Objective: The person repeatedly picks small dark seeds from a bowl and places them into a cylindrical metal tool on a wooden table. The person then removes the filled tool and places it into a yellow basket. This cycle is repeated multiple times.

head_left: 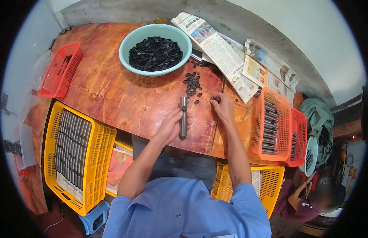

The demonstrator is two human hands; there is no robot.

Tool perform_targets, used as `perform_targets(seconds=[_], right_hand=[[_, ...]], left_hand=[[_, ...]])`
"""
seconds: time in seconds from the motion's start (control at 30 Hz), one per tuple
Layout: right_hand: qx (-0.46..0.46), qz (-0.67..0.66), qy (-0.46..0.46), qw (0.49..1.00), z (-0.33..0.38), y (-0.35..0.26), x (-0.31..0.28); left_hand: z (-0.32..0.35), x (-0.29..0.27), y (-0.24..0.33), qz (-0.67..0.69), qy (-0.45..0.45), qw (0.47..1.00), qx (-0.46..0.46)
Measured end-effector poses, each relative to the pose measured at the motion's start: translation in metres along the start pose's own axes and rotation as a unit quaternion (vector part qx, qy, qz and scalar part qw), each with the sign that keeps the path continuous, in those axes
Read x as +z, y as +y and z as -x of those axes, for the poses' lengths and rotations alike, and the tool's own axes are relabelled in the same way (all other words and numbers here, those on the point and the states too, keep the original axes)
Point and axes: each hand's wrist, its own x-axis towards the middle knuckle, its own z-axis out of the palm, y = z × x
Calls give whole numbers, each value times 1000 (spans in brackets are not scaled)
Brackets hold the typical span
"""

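Note:
My left hand (pixel 173 126) is closed around a grey metal tube (pixel 183 126), held roughly upright in the picture over the table's near edge. A small black oval piece (pixel 184 108) sits on the side of that tube, near my fingertips. To the right, my right hand (pixel 224 108) pinches another black oval piece (pixel 212 98) between thumb and finger, apart from the tube. Loose black pieces (pixel 193 81) lie scattered on the table just beyond my hands. Behind them stands a pale green basin (pixel 126 59) heaped with many more of the same.
At left, a yellow crate (pixel 97 162) holds rows of metal tubes, and a red basket (pixel 64 85) lies beyond it. Orange-red baskets (pixel 257 131) with tubes stand at right. Newspapers (pixel 227 59) cover the back right. A co-worker (pixel 299 206) sits at lower right.

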Motion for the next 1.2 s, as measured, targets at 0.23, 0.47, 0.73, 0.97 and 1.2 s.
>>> perform_targets(seconds=[0.23,0.47,0.73,0.97,1.2], right_hand=[[-127,113,45,984,6,-1,1],[-203,-91,1,975,38,-61,-7],[-301,-30,3,953,51,-89,-3],[-314,23,26,949,55,-91,0],[-354,33,59,933,64,-92,7]], left_hand=[[-2,1,-2,-22,-12,1000,8],[-2,2,-3,-21,-7,1000,21],[1,10,-1,-31,5,999,32],[2,12,-4,-42,8,998,47],[0,5,-7,-61,32,996,54]])
